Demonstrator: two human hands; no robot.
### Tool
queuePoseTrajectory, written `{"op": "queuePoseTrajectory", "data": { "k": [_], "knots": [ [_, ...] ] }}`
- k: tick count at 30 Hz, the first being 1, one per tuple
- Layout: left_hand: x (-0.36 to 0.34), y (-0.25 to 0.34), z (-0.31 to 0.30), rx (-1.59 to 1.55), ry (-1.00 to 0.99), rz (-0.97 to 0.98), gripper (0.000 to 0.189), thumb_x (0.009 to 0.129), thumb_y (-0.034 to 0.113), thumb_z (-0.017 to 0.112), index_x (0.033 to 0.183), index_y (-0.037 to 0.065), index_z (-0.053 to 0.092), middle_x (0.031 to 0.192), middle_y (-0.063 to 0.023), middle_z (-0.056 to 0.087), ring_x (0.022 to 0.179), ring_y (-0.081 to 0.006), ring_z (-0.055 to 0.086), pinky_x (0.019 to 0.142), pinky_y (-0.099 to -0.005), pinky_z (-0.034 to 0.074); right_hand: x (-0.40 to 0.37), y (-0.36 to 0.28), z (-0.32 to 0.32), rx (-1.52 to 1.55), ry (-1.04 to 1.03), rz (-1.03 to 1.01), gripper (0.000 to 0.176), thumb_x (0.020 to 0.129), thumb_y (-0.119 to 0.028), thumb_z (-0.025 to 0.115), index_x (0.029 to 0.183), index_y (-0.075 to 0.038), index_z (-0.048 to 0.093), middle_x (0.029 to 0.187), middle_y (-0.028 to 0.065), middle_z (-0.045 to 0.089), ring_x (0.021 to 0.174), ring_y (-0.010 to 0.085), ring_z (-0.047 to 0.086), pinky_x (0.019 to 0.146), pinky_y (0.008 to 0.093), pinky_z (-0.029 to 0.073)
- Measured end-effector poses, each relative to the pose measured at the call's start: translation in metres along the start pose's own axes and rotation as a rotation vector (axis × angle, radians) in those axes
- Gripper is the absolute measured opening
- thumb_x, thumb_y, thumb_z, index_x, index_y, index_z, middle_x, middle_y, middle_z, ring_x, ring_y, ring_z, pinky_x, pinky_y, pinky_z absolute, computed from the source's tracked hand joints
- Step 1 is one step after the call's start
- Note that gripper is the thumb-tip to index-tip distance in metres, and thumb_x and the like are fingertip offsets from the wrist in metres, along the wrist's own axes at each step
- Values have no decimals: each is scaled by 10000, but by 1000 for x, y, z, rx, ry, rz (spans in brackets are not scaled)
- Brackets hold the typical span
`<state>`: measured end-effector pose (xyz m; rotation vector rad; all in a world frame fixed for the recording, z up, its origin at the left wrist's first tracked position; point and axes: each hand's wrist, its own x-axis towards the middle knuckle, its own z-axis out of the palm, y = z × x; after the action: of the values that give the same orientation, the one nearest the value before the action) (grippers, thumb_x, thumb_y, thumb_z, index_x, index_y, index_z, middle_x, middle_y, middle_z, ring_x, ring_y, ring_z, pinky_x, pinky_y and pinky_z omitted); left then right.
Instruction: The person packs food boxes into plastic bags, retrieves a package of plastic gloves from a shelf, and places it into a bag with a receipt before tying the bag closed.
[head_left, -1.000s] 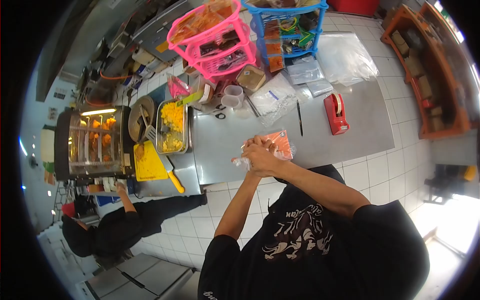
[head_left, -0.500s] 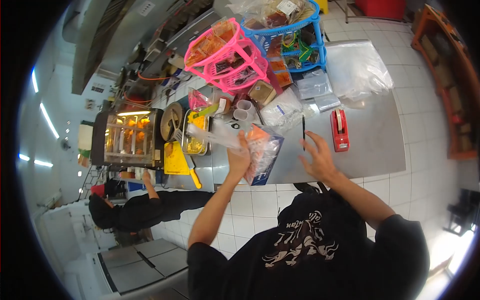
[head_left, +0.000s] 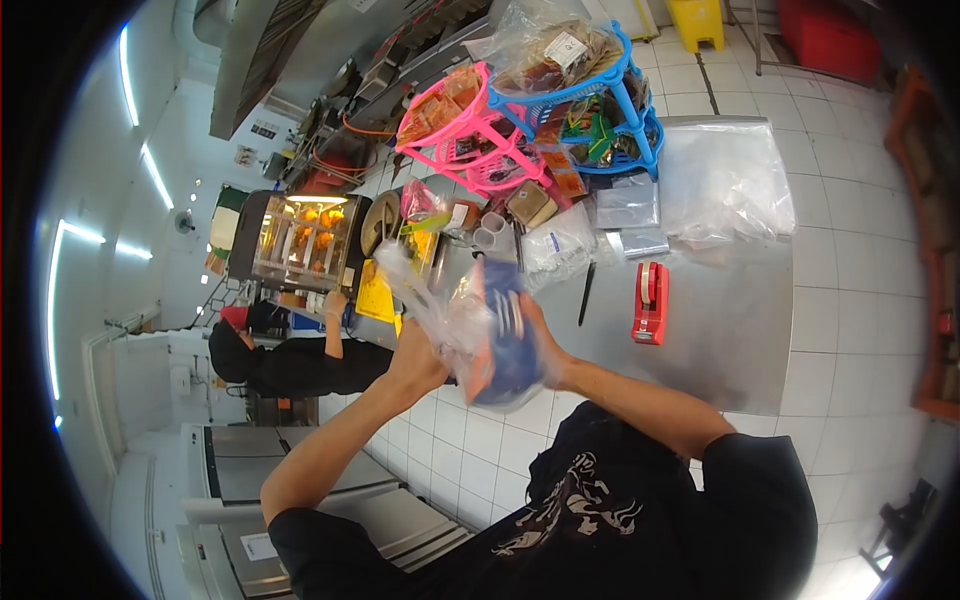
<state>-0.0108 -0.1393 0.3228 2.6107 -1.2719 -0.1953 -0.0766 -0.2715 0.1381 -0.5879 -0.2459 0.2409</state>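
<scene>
A clear plastic bag around a blue and orange box-like packet is held up over the front edge of the steel table, blurred by motion. My left hand is closed on its left side, by the gathered clear plastic. On the opposite side, my right hand presses against the blue face, its fingers partly smeared. To the right on the table lie a black pen and a red tape dispenser.
Pink and blue tiered baskets hold packets at the back. Clear plastic bags and a white plastic packet lie on the steel table. Left are a lit food warmer, yellow cutting board and another person.
My right hand has moved left from beside the pen onto the packet. The bagged packet has turned, showing more of its blue face. The head view has shifted.
</scene>
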Motion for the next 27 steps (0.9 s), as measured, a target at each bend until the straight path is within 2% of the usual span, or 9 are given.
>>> {"op": "queuePoseTrajectory", "data": {
  "k": [1, 2, 3, 5, 9, 14, 19, 25, 27],
  "knots": [
    [-2, 7, -2, 97, -21, 221, 309, 980, 233, 438, 1059, -18, 600, 839, -237, 638, 802, -418, 652, 705, -406, 514, -7, -1, 3, 516, -33, 398, 939, 829, -614, 649, 1495, -86, 249, 1345, 145, 473, 1199, 224, 498, 986, 386, 420],
    [-7, 17, 4, 41, 1, -43, 334, 1007, 277, 416, 978, 2, 604, 799, -169, 654, 659, -316, 656, 552, -357, 487, -16, 3, 4, 523, -28, 410, 939, 829, -614, 649, 1495, -86, 249, 1345, 145, 473, 1199, 224, 498, 986, 386, 420],
    [-16, 14, 12, 32, -3, -52, 334, 1007, 277, 416, 978, 2, 604, 799, -169, 654, 659, -316, 656, 552, -357, 487, -27, 8, 2, 415, 25, 301, 856, 884, -568, 583, 1506, -95, 235, 1321, 132, 483, 1189, 221, 497, 985, 391, 420],
    [-35, -10, 34, -569, -14, -777, 364, 1034, 327, 391, 960, 36, 598, 736, -92, 620, 472, -177, 553, 398, -292, 380, -44, 19, -6, 187, 120, 74, 693, 993, -476, 451, 1530, -113, 207, 1273, 106, 504, 1168, 216, 495, 984, 400, 421],
    [-53, -10, 80, -939, -50, -985, 389, 1055, 375, 354, 985, 58, 569, 593, 4, 497, 410, -80, 412, 343, -235, 278, -61, 60, -17, -423, 168, -183, 635, 1031, -441, 415, 1545, -161, 169, 1357, 164, 442, 1226, 261, 449, 1054, 432, 385],
    [-60, -35, 135, 150, 43, -320, 221, 877, 212, 609, 890, -6, 644, 835, -267, 663, 711, -473, 644, 649, -499, 519, -31, 69, -33, -58, 477, 436, 474, 1029, -415, 407, 1390, -108, 390, 1194, 129, 574, 854, 248, 655, 722, 353, 557],
    [-48, -37, 151, 248, -121, -499, 182, 793, 91, 558, 904, -19, 651, 809, -261, 667, 764, -444, 670, 677, -520, 539, 6, 119, -125, 187, 395, 970, 153, 912, -195, 551, 789, -109, 579, 658, 75, 549, 445, 169, 467, 414, 314, 408],
    [-38, -116, 249, 75, -59, -623, 218, 835, 154, 559, 911, -31, 647, 883, -263, 678, 802, -440, 676, 713, -512, 552, 36, 117, -129, -403, 1007, 659, 132, 896, -134, 539, 792, -54, 557, 544, 40, 453, 420, 183, 426, 410, 360, 395],
    [-27, -116, 260, 41, 28, -614, 230, 844, 167, 561, 915, -34, 647, 888, -262, 679, 792, -439, 676, 709, -510, 551, 37, 107, -105, -1205, 1017, 148, 242, 874, -241, 598, 993, -31, 582, 792, 175, 618, 678, 341, 616, 610, 443, 505]
  ]
}}
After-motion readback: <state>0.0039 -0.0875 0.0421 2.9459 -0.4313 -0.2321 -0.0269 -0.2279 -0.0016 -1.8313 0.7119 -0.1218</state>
